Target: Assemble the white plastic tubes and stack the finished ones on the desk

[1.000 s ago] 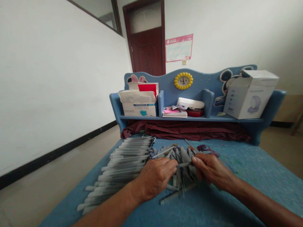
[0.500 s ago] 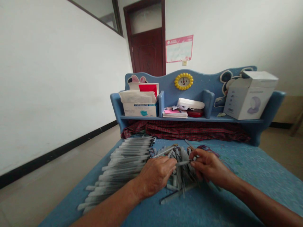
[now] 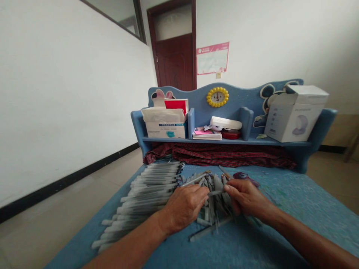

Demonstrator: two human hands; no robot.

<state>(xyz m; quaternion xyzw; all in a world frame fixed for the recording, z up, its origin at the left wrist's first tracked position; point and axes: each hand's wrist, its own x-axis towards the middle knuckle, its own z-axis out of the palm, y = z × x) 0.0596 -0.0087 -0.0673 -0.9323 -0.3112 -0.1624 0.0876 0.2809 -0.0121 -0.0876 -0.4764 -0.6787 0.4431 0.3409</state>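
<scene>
Between my two hands a translucent pen tube (image 3: 215, 193) lies nearly level above a loose heap. My left hand (image 3: 188, 204) is closed around its left end. The fingertips of my right hand (image 3: 241, 194) pinch its right end; any smaller part there is hidden. Beneath them is a tangled heap of pen parts (image 3: 214, 211), with clear barrels and thin dark refills. To the left, a long row of pens (image 3: 151, 186) lies side by side, dark tips toward the right. One tube (image 3: 198, 236) rests at the heap's near edge.
A blue desk (image 3: 294, 209) carries everything. Along its back runs a blue shelf (image 3: 260, 141) with a mask box (image 3: 165, 129), booklets (image 3: 206, 136), a red case (image 3: 230, 134) and a white carton (image 3: 294, 117). A red checked cloth (image 3: 218, 154) lies folded underneath.
My right fingers have closed in on the tube's right end, with the thumb now drawn up against it. My left hand keeps its place and grip.
</scene>
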